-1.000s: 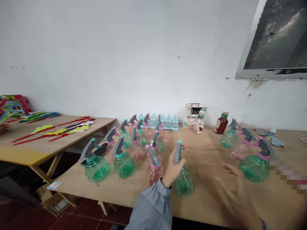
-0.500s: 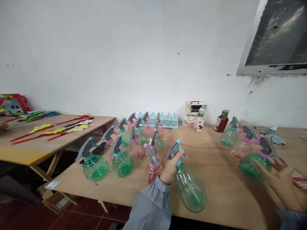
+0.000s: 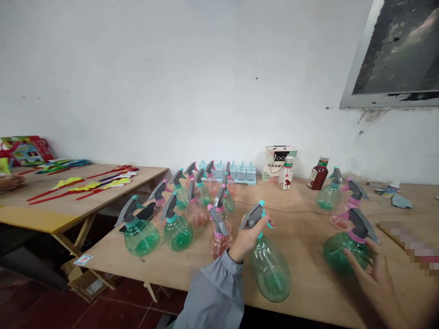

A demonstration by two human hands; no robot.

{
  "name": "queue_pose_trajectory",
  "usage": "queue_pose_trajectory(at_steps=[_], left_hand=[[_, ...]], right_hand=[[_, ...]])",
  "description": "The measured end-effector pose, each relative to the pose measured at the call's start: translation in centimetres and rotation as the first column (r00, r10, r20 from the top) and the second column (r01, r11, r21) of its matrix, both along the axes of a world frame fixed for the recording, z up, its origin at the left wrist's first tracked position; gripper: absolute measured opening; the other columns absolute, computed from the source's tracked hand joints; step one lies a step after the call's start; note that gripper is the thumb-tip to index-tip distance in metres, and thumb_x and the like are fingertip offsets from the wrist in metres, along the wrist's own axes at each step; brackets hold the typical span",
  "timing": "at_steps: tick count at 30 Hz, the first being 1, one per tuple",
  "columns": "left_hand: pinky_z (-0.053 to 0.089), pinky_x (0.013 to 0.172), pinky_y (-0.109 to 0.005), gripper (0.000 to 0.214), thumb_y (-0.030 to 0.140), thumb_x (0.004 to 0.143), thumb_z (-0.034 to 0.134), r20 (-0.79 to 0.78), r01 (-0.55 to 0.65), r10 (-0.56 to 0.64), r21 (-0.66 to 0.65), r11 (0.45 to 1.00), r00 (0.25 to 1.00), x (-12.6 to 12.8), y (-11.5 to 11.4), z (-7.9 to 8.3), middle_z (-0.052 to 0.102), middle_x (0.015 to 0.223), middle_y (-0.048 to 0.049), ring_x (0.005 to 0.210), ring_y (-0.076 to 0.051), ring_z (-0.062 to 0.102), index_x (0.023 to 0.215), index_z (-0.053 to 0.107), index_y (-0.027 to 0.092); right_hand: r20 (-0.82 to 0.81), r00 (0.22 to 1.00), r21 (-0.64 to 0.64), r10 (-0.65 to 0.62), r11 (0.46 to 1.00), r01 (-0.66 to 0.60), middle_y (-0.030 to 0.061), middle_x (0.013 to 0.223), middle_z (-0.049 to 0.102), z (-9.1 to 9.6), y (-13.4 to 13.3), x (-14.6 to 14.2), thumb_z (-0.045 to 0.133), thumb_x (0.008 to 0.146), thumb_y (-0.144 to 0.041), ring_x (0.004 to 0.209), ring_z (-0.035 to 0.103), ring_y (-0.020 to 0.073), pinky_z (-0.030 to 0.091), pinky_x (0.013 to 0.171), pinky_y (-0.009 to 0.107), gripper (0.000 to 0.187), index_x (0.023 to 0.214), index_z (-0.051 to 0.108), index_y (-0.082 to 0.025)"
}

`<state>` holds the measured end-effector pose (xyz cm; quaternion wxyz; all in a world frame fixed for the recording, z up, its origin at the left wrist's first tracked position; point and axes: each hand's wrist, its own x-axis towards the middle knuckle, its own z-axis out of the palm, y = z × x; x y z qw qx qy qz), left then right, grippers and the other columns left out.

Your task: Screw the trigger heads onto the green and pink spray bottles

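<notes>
My left hand (image 3: 249, 238) is closed round the neck of a green spray bottle (image 3: 270, 272) with a grey and teal trigger head; the bottle is tilted slightly, near the table's front edge. My right hand (image 3: 372, 269) grips the body of a second green spray bottle (image 3: 346, 251), which has a pink collar and a grey trigger head. Behind that one stand a pink spray bottle (image 3: 343, 221), partly hidden, and a green one with a teal collar (image 3: 328, 197). Left of my left hand, several green and pink spray bottles (image 3: 178, 235) stand in a group.
Against the wall are light-blue popsicle moulds (image 3: 242, 174), a paper bag (image 3: 272, 164), a white-labelled bottle (image 3: 286, 176) and a dark red bottle (image 3: 317, 176). The left table (image 3: 113, 201) holds colourful long-handled items (image 3: 72, 183) and another person's hand (image 3: 12, 182).
My right hand has taken hold of the pink-collared green bottle and brought it left and towards me. The bottle in my left hand has become a little more upright.
</notes>
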<state>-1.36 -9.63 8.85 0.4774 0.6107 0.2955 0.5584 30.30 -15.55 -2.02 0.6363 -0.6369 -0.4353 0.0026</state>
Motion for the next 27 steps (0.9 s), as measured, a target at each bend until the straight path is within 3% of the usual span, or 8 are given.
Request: queue_pose_trajectory(at_steps=[3, 8, 10, 12, 15, 21, 24, 27], left_hand=[[0.052, 0.084, -0.035, 0.044, 0.062, 0.080, 0.062, -0.011, -0.106, 0.106, 0.004, 0.994, 0.994, 0.1, -0.1, 0.3, 0.069, 0.068, -0.0035, 0.074, -0.019, 0.066, 0.066, 0.065, 0.021], [0.051, 0.079, -0.030, 0.030, 0.051, 0.081, 0.064, -0.070, -0.070, 0.078, 0.111, 0.991, 0.994, 0.1, 0.2, 0.4, 0.068, 0.074, -0.0013, 0.076, -0.017, 0.063, 0.079, 0.069, 0.021], [0.050, 0.072, -0.028, 0.032, 0.048, 0.085, 0.059, -0.094, -0.172, 0.187, 0.150, 0.974, 0.978, 0.3, 0.4, 0.1, 0.063, 0.068, -0.0009, 0.068, -0.015, 0.060, 0.070, 0.065, 0.020], [0.048, 0.068, -0.028, 0.029, 0.044, 0.085, 0.060, -0.149, -0.271, 0.306, 0.220, 0.937, 0.940, 0.7, 0.7, -0.5, 0.060, 0.064, -0.0001, 0.063, -0.015, 0.057, 0.069, 0.062, 0.020], [0.049, 0.073, -0.030, 0.022, 0.041, 0.084, 0.064, -0.248, -0.312, 0.415, 0.365, 0.877, 0.875, 1.5, 1.3, -1.9, 0.065, 0.071, -0.0013, 0.067, -0.017, 0.060, 0.085, 0.066, 0.019], [0.048, 0.091, -0.043, 0.049, 0.041, 0.073, 0.074, -0.213, -0.470, 0.684, 0.584, 0.661, 0.697, 3.3, 4.3, -4.3, 0.073, 0.095, -0.0056, 0.091, -0.025, 0.069, 0.115, 0.058, 0.020], [0.047, 0.088, -0.044, 0.050, 0.038, 0.071, 0.074, -0.231, -0.499, 0.733, 0.600, 0.625, 0.639, 4.0, 5.7, -4.5, 0.072, 0.100, -0.0068, 0.093, -0.025, 0.070, 0.113, 0.054, 0.018], [0.047, 0.085, -0.045, 0.052, 0.040, 0.070, 0.074, -0.305, -0.497, 0.766, 0.616, 0.612, 0.565, 4.6, 5.5, -4.6, 0.070, 0.103, -0.0092, 0.097, -0.027, 0.068, 0.111, 0.053, 0.017]], right_hand=[[-0.027, 0.997, -0.042, 0.070, 0.997, -0.071, 0.0162, 0.126, 0.059, -0.5, 0.2, -1.0, 0.069, 0.063, -0.073, 0.109, 0.064, 0.0370, 0.056, 0.091, 0.055, 0.087, 0.130, 0.048, -0.022], [-0.025, 0.995, 0.007, 0.094, 0.996, -0.093, 0.0131, 0.122, 0.059, -0.4, 0.5, -2.0, 0.069, 0.064, -0.073, 0.107, 0.064, 0.0348, 0.057, 0.092, 0.054, 0.082, 0.125, 0.048, -0.022], [-0.026, 0.994, 0.011, 0.102, 0.995, -0.101, 0.0132, 0.123, 0.059, -0.5, 0.4, -2.2, 0.069, 0.066, -0.072, 0.109, 0.064, 0.0346, 0.056, 0.094, 0.053, 0.080, 0.125, 0.048, -0.023], [-0.022, 0.993, 0.014, 0.113, 0.993, -0.113, 0.0138, 0.126, 0.057, -0.6, 0.3, -2.5, 0.069, 0.065, -0.072, 0.112, 0.062, 0.0353, 0.053, 0.098, 0.054, 0.081, 0.126, 0.047, -0.023], [-0.013, 0.992, 0.001, 0.122, 0.993, -0.122, 0.0133, 0.126, 0.056, -0.8, 0.2, -2.7, 0.070, 0.067, -0.070, 0.113, 0.062, 0.0345, 0.053, 0.100, 0.053, 0.080, 0.126, 0.047, -0.022], [-0.057, 0.991, 0.019, 0.121, 0.993, -0.120, 0.0111, 0.123, 0.058, -1.2, 0.5, -2.7, 0.072, 0.063, -0.069, 0.109, 0.063, 0.0338, 0.057, 0.094, 0.050, 0.081, 0.125, 0.048, -0.023], [-0.075, 0.988, 0.027, 0.134, 0.991, -0.133, 0.0109, 0.124, 0.058, -1.4, 0.6, -2.6, 0.074, 0.061, -0.069, 0.109, 0.063, 0.0337, 0.057, 0.093, 0.049, 0.083, 0.125, 0.049, -0.022], [-0.095, 0.984, 0.023, 0.154, 0.988, -0.152, 0.0107, 0.124, 0.058, -1.6, 0.6, -2.6, 0.075, 0.061, -0.067, 0.109, 0.063, 0.0330, 0.056, 0.095, 0.050, 0.084, 0.126, 0.048, -0.022]])
